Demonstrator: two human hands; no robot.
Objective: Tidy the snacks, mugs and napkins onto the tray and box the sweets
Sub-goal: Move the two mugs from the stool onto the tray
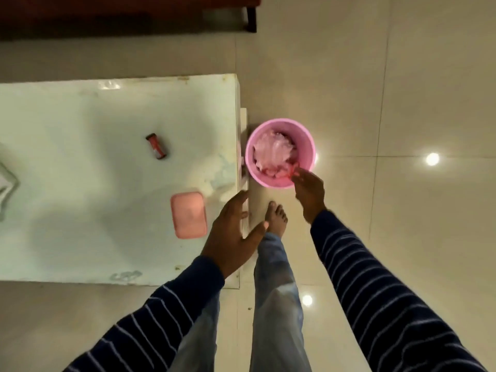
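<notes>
Fingers (pixel 295 176) of our right hand (pixel 308 194) pinch a red scrap over the bin (pixel 279 181), left hand (pixel 230 232) spread empty at the table (pixel 80 210) edge, where box (pixel 189 215) and wrapped sweet (pixel 157 146) await boxing.

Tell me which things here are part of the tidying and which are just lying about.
Job: pink box; red wrapper; pink bin; right hand over the bin rim; left hand.
Lying about: white table; dark furniture.
</notes>
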